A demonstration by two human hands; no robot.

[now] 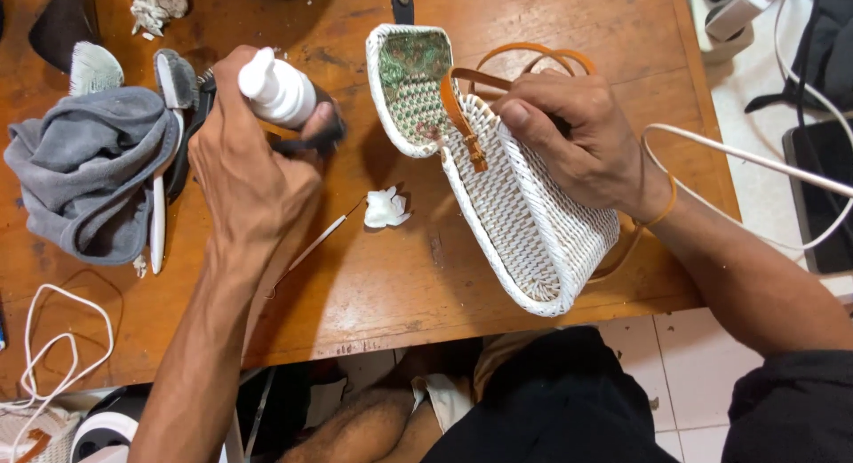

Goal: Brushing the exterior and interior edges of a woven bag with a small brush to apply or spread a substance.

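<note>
Hands busy: left hand (244,165) clenched round white spray bottle (277,90), right hand (569,139) clasping white woven bag (524,205).

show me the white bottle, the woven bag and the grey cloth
white bottle (277,90), head view, on its body above the left hand's fingers
woven bag (524,223), head view, on its white woven side
grey cloth (84,174), head view, on its crumpled middle
</note>
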